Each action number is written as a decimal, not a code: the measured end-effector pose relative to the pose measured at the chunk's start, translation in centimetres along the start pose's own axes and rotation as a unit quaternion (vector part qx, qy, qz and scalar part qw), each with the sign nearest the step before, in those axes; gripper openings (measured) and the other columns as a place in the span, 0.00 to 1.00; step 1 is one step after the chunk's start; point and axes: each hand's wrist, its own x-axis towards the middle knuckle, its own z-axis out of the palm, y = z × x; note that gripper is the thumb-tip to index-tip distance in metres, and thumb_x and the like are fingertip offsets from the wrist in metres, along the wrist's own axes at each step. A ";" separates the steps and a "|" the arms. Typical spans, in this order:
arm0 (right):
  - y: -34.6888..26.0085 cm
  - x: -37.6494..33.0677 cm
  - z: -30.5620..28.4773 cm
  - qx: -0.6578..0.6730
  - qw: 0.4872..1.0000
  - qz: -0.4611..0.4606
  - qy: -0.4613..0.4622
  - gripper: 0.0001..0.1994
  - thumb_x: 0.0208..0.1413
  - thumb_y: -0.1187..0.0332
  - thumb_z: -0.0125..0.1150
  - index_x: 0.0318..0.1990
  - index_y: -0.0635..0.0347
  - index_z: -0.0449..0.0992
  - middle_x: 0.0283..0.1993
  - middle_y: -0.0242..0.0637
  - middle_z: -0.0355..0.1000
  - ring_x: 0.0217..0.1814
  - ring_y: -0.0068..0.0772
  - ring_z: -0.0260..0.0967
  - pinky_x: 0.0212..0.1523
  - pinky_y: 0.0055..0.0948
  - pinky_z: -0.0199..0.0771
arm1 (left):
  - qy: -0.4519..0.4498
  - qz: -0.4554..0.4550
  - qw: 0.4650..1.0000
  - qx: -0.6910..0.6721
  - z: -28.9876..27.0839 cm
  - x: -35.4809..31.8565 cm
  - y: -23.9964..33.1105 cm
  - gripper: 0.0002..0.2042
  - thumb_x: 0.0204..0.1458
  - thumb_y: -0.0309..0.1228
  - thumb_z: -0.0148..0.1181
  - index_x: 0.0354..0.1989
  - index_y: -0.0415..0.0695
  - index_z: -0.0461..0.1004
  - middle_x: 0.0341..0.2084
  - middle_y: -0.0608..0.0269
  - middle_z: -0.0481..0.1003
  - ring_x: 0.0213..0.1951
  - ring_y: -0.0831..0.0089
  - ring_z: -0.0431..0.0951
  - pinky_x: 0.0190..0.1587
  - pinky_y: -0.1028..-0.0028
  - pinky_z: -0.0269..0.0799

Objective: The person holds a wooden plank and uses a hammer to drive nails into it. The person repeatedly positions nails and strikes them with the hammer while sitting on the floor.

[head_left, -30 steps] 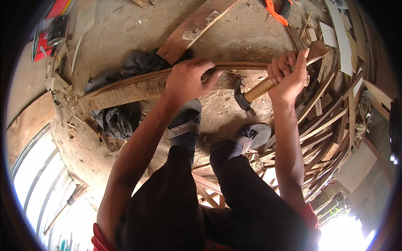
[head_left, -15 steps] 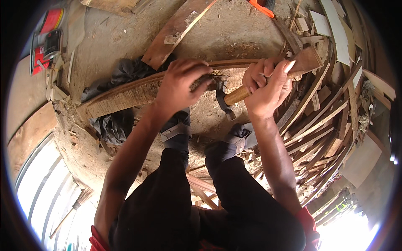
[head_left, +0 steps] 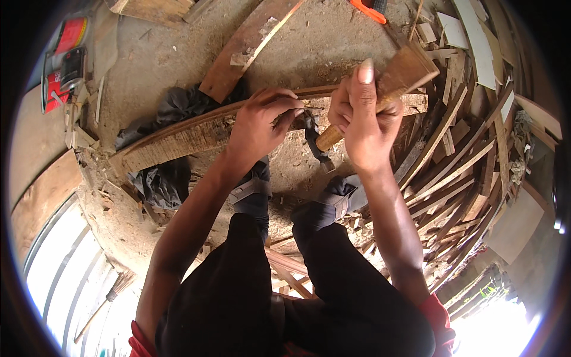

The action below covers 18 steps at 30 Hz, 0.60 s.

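Note:
A long wooden board (head_left: 178,140) lies across in front of me, its edges bent by the lens. My left hand (head_left: 259,126) is closed over it, thumb and fingertips pinching a thin, dark, nail-like piece (head_left: 314,108). In my right hand (head_left: 370,122) is a hammer (head_left: 312,141), gripped round its wooden handle, thumb stretched along it. The dark head points down beside the board, close to the left fingertips. A broad brown wooden end (head_left: 410,68) sticks out above the right hand in line with the handle; whether it belongs to the handle I cannot tell.
Wood strips and offcuts (head_left: 452,160) are heaped along the right. Another plank (head_left: 238,53) lies beyond the board, and black plastic (head_left: 160,181) shows under it. Red and black containers (head_left: 71,65) stand far left; an orange-handled tool (head_left: 372,11) lies at the far edge.
The right hand has turned and shifted slightly left, bringing the broad wooden end left and upward. The left fingers have drawn closer together around the thin piece.

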 end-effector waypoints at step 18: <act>0.8 -2.9 -3.1 -0.103 0.987 0.125 -0.010 0.25 0.75 0.54 0.45 0.21 0.53 0.60 0.16 0.21 0.55 0.16 0.15 0.49 0.17 0.23 0.48 | -0.026 0.003 0.995 0.092 0.0 -0.4 0.8 0.20 0.45 0.38 0.76 0.45 0.44 0.79 0.44 0.61 0.78 0.46 0.59 0.79 0.52 0.60 0.74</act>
